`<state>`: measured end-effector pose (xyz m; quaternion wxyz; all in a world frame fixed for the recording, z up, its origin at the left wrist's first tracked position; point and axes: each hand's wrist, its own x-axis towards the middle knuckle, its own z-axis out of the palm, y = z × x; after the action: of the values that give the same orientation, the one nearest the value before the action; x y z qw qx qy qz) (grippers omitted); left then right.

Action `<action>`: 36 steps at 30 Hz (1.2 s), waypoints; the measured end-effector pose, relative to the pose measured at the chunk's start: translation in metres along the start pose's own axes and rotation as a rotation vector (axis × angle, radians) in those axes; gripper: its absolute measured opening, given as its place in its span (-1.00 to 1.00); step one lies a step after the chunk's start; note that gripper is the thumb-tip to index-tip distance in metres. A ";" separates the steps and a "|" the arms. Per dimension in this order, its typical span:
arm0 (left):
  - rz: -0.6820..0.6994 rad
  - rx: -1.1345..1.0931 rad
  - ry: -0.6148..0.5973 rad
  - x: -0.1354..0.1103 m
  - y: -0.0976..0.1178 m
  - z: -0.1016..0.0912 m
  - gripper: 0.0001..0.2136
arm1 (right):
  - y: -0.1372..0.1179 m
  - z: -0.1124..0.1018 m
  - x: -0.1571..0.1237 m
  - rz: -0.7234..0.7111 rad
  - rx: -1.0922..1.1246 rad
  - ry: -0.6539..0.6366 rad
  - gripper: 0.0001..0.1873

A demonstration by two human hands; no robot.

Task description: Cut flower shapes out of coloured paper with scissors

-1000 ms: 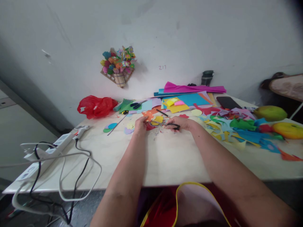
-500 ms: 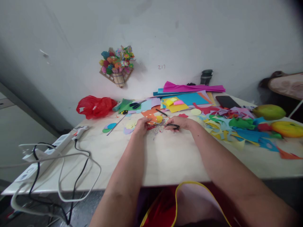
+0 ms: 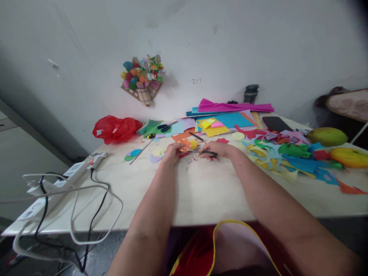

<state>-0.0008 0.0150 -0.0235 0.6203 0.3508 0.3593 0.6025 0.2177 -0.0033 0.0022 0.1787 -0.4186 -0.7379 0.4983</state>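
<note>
Cutting stage, just in front of the paper stack: right hand closed around scissors, left hand pinching a paper piece (outline unclear), which probably needs turning toward the blades.

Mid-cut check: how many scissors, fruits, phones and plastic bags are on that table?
Scissors: 2, black-handled scissors in the right hand, spare scissors on green paper
Fruits: 2, green fruit, yellow fruit
Phones: 1, black phone
Plastic bags: 1, red plastic bag
Total: 6
</note>
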 end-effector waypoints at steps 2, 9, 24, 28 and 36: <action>-0.019 0.072 -0.045 0.000 0.001 -0.001 -0.84 | -0.001 0.000 0.000 -0.004 -0.012 -0.002 -0.56; -0.013 0.115 -0.068 0.001 0.002 -0.003 -0.85 | -0.003 0.001 -0.002 0.004 0.004 0.005 -0.53; 0.009 0.101 -0.066 0.002 0.002 -0.003 -0.86 | -0.007 0.003 0.000 0.005 0.024 -0.015 -0.65; 0.013 0.109 -0.058 0.002 0.003 -0.003 -0.87 | -0.005 0.004 0.002 0.012 0.045 -0.031 -0.67; 0.034 0.108 -0.059 0.004 0.000 -0.006 -0.85 | -0.005 0.004 0.003 -0.013 0.022 -0.012 -0.62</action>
<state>-0.0060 0.0194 -0.0263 0.6003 0.4075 0.3668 0.5822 0.2111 -0.0035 0.0041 0.1822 -0.4087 -0.7362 0.5077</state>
